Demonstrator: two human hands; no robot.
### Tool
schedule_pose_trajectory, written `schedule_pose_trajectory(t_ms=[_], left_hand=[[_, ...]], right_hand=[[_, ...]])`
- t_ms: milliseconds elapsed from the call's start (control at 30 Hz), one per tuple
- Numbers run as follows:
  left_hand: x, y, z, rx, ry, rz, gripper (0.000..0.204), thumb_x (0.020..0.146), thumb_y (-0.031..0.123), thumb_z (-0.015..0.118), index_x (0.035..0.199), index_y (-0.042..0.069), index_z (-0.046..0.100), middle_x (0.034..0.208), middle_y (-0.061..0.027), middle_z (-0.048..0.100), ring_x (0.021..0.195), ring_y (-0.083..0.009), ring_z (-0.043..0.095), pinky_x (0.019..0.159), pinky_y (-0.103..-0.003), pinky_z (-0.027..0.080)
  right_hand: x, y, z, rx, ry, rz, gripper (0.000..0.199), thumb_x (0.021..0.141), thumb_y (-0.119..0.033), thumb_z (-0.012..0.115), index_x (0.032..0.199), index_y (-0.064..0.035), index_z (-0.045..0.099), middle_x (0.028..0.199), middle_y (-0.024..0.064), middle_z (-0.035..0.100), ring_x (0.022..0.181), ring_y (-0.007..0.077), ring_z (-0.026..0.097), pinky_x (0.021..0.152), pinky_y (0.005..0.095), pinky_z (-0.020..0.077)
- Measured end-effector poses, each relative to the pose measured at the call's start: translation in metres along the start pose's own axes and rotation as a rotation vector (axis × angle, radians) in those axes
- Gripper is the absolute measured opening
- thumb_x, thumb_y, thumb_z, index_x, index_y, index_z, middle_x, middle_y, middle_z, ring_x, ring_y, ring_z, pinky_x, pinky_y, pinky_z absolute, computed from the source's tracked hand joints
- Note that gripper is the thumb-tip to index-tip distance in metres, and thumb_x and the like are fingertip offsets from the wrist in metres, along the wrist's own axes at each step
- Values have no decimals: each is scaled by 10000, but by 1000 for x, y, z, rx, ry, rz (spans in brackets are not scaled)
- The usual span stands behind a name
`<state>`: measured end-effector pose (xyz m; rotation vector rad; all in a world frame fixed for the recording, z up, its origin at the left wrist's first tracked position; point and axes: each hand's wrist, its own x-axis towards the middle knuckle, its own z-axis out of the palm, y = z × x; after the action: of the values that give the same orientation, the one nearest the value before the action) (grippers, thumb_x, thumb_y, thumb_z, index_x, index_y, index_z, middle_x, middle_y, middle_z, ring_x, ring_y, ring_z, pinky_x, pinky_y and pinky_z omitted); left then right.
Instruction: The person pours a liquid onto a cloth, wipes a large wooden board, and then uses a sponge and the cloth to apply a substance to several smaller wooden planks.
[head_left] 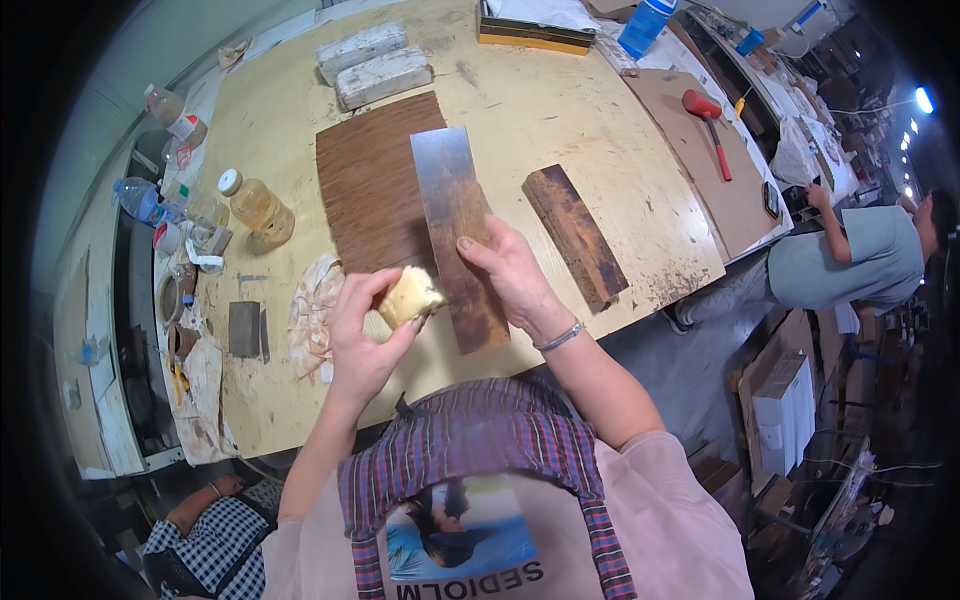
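My left hand (362, 325) pinches a pale yellow sponge (408, 298) between thumb and fingers. With my right hand (512, 272) I grip a long flat brown board (452, 215) by its right edge, thumb on its face. The board is tilted up over the table, its far end shining in the light. The sponge is close to the board's left edge; whether they touch I cannot tell. Behind them lies a reddish-brown rectangular sheet (365, 170). To the right rests a thick, dark-stained wooden block (574, 236).
Two whitish wrapped blocks (384, 78) sit at the far side. Left of my hands are a capped bottle of amber liquid (257, 205), a crumpled cloth (315, 310) and a small grey block (245, 329). A red mallet (710, 125) lies far right; a person (845, 255) stands beyond.
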<state>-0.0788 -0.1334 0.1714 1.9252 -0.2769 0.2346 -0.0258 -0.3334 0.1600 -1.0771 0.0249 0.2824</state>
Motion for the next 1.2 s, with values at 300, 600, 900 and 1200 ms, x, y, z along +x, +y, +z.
schedule_pose_trajectory(t_ms=[300, 600, 900, 1200], left_hand=[[19, -11, 6, 212, 29, 194, 485, 642, 10, 756, 1110, 17, 628, 936, -124, 568, 832, -269, 587, 723, -342, 494], [-21, -12, 1, 148, -173, 257, 496, 596, 74, 782, 1071, 20, 652, 881, -122, 572, 771, -267, 577, 653, -360, 486], [-10, -5, 5, 108, -182, 420, 479, 595, 103, 783, 1052, 32, 661, 869, -125, 577, 769, -295, 575, 661, -377, 479], [47, -38, -10, 302, 82, 354, 456, 646, 94, 758, 1085, 42, 645, 911, -120, 600, 844, -286, 603, 740, -373, 504]], right_hand=[[11, 3, 7, -109, 43, -7, 314, 947, -53, 553, 1243, 48, 530, 1165, 119, 639, 1051, 165, 607, 938, 316, 483], [21, -1, -6, 50, 151, -54, 252, 941, -38, 569, 1177, 45, 537, 1079, 125, 652, 948, 166, 635, 842, 307, 530], [20, 6, -2, 29, 111, 18, 307, 940, -73, 575, 1224, 41, 557, 1146, 97, 655, 1029, 155, 614, 946, 308, 478], [8, 14, 5, -75, -23, 139, 244, 938, -18, 568, 1177, 29, 579, 1072, 83, 671, 969, 134, 627, 878, 287, 505]])
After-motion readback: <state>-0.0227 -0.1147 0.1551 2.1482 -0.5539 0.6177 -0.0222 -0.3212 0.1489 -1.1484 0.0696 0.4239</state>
